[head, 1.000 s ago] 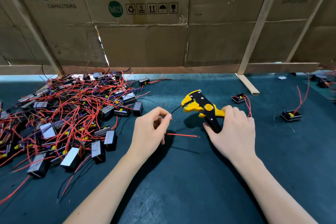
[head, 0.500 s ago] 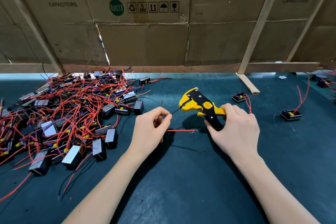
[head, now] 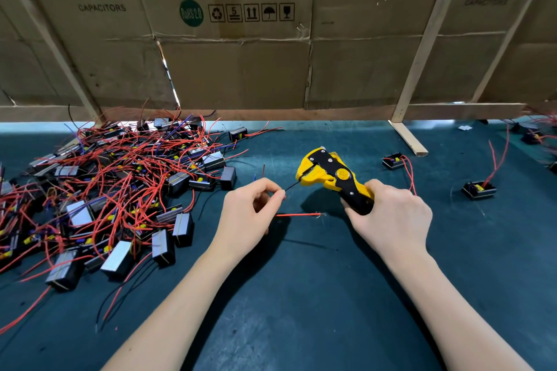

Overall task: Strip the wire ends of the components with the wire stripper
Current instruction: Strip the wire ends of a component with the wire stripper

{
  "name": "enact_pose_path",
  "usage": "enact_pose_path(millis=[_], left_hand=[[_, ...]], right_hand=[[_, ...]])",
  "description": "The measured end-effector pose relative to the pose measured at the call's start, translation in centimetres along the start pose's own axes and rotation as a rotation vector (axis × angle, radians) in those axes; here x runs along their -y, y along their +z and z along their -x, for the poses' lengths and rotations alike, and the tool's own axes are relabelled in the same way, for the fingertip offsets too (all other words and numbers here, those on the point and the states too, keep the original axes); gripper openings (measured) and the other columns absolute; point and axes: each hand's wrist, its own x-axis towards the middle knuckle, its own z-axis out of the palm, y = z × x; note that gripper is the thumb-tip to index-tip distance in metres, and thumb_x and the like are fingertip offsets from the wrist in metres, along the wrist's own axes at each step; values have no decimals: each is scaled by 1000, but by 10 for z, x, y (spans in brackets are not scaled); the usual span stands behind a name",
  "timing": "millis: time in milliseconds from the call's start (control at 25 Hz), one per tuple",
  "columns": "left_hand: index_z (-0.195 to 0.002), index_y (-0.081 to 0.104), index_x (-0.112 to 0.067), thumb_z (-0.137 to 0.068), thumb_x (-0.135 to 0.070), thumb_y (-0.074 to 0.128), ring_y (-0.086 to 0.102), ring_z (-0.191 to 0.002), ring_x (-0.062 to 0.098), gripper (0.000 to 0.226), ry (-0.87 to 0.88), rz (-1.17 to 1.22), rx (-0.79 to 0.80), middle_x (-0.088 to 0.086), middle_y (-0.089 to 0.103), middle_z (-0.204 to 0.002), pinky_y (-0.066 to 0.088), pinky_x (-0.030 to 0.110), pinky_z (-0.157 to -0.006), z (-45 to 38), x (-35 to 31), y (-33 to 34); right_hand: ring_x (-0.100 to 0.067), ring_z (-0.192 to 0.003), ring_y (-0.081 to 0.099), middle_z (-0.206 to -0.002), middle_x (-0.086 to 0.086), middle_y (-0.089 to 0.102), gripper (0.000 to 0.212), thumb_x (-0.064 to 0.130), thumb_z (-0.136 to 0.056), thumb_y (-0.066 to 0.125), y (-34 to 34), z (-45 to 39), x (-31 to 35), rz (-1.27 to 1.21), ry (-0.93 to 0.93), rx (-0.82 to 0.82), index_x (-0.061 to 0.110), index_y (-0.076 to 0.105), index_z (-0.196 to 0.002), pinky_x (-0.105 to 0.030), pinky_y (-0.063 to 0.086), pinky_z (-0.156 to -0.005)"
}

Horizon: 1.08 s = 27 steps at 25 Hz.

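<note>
Head view. The right hand (head: 391, 220) grips the handles of the yellow-and-black wire stripper (head: 331, 173), fingers curled round the black lower grip. The tool is held above the desk (head: 301, 310), head pointing left and up, away from the person.

The left hand (head: 250, 214) pinches a thin black wire (head: 291, 187) between thumb and index fingertip; the other fingers are curled loosely toward the palm. The free end of the black wire runs up and to the right into the yellow head of the wire stripper, where it meets the cutting slot. Whether the slot has closed on the wire cannot be determined.

A red wire (head: 298, 215) extends to the right from beneath the left hand, ending just short of the right hand. Any component body attached to these wires is hidden by the left hand.

A large pile of components (head: 114, 190), black and grey blocks tangled in red, black and blue leads, occupies the left of the desk, reaching close to the left hand.

Two single components lie well apart on the right: one (head: 393, 161) near the wire stripper, one (head: 479, 189) farther right.

A cardboard wall (head: 241, 69) printed "AiSHi CAPACITORS", braced by wooden strips (head: 422, 48), stands along the far edge of the desk.
</note>
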Motion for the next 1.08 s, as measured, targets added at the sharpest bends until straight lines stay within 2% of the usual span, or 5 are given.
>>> enact_pose_path(millis=[80,160,440,760,1080], left_hand=[[-81,65,-18,-94,-21,64,47,-43,11,14,-37,86,47,-7,51,-54,39,19,-49,-3,2,-2],[-83,64,-16,-95,-20,63,48,-47,9,12,-58,152,78,-11,52,-53,39,14,-51,-6,5,-6],[-76,63,-15,-94,-25,64,46,-49,8,21,-101,140,-65,-5,51,-48,38,17,-54,-9,14,-3],[-74,62,-15,-93,-21,65,43,-46,9,21,-49,133,6,-7,48,-48,35,16,-52,-7,11,1],[-73,62,-13,-92,-22,66,42,-47,12,22,-77,62,-48,-4,48,-50,37,22,-52,-7,8,0]], right_hand=[[-33,-73,60,-77,-5,63,45,48,-68,79,3,0,-1,20,-8,-24,11,64,-90,-37,39,-67],[-33,-80,59,-84,-6,63,51,49,-69,79,5,-2,-5,21,18,-40,9,62,-97,-41,37,-74],[-32,-77,58,-82,-3,62,51,50,-68,79,5,2,-7,-9,30,-30,11,61,-95,-40,36,-72],[-30,-79,56,-83,-2,60,49,52,-69,76,6,4,2,8,-13,48,13,60,-94,-40,34,-73],[-28,-79,58,-82,1,60,47,50,-68,78,1,4,0,-69,-27,36,15,60,-93,-39,33,-73]])
